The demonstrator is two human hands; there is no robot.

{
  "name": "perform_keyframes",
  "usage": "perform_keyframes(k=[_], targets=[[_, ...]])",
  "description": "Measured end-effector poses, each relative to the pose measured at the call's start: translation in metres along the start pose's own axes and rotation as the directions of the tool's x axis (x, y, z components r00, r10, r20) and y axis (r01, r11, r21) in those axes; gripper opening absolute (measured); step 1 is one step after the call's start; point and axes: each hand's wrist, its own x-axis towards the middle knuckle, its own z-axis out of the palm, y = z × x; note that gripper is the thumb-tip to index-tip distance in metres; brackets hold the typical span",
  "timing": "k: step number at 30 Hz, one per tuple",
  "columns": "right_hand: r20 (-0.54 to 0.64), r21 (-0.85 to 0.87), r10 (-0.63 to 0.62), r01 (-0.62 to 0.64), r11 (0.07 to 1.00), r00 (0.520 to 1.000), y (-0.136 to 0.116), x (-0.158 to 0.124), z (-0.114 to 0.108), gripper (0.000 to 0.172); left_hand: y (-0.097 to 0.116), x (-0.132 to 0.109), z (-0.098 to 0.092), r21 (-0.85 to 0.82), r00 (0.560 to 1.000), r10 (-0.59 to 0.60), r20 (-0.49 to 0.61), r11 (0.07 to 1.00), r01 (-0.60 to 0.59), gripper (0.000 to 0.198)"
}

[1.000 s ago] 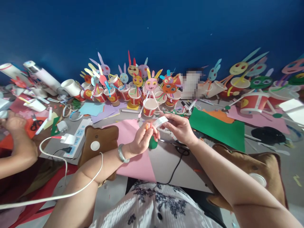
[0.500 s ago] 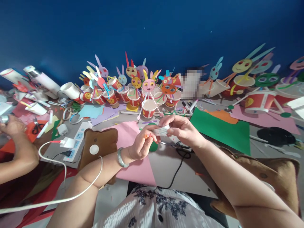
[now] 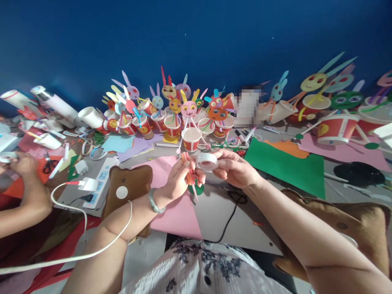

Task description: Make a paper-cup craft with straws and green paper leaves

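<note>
My left hand (image 3: 179,179) is closed around thin orange and pink paper strips (image 3: 189,173) and a green paper disc (image 3: 197,189) that shows below the fingers. My right hand (image 3: 234,167) pinches a small roll of clear tape (image 3: 207,161), held right against the left hand's fingertips above the pink paper sheet (image 3: 176,212). A bracelet sits on my left wrist. A white cable lies draped over my left forearm.
Rows of paper-cup bunny figures (image 3: 190,122) stand at the back against the blue wall. A green sheet (image 3: 284,165), a power strip (image 3: 101,179), a brown bear-shaped pad (image 3: 128,183) and scissors (image 3: 47,165) lie around. Another person's hand (image 3: 24,167) works at the left.
My right hand turned the tape roll so that its round face shows and brought it against the left fingertips. The paper strips in my left hand now stick out further.
</note>
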Motion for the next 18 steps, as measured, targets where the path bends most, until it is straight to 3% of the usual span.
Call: perform_keyframes(k=[6, 18], targets=[[0.056, 0.028, 0.041, -0.043, 0.999, 0.998, -0.003, -0.001, 0.003, 0.031, 0.003, 0.004, -0.003, -0.028, 0.999, -0.021, 0.03, 0.999, 0.022, 0.036], [0.109, -0.09, 0.089, -0.079, 0.993, 0.99, -0.017, -0.008, 0.013, 0.027, 0.001, -0.009, -0.001, 0.36, 0.98, 0.14, 0.142, 0.915, -0.183, 0.045]])
